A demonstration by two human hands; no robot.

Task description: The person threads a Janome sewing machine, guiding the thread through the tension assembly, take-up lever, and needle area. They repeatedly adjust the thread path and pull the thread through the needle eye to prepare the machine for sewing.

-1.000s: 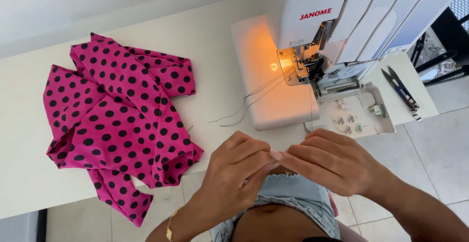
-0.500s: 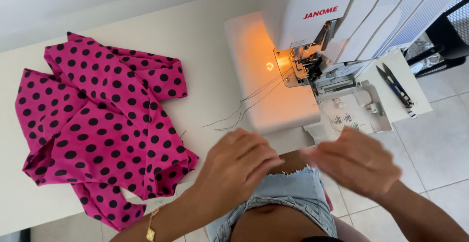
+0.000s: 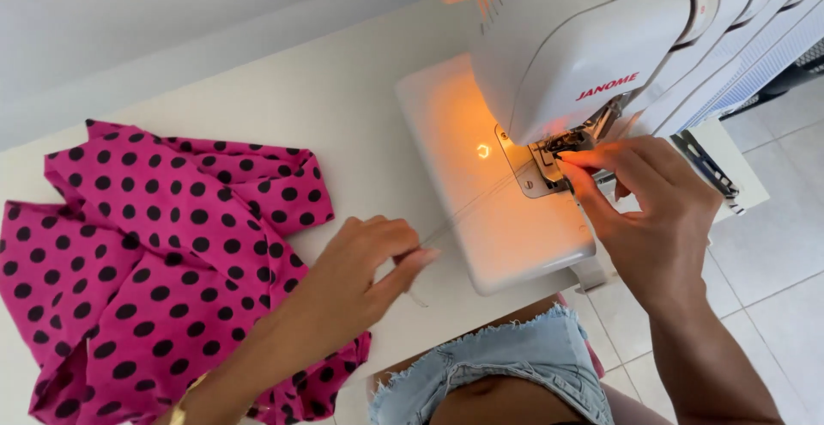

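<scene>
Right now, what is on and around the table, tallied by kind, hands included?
Sewing machines, white: 1
Pink cloths with black dots: 1
Thin threads, pinched by the left hand and running to the needle area: 1 strand or bundle, cannot tell which
Hands: 2, left hand, right hand with fingertips at the presser foot
Dark tool on the machine's side tray: 1
Total: 6

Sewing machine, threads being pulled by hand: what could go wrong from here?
1. The right hand has fingertips right at the needle area of the sewing machine, whose lamp is lit; if it ran, fingers could get caught.
2. The left hand pulls thin threads taut; too hard a tug might snap or unthread them.
3. The dotted pink fabric overhangs the table edge and might slide off.
</scene>
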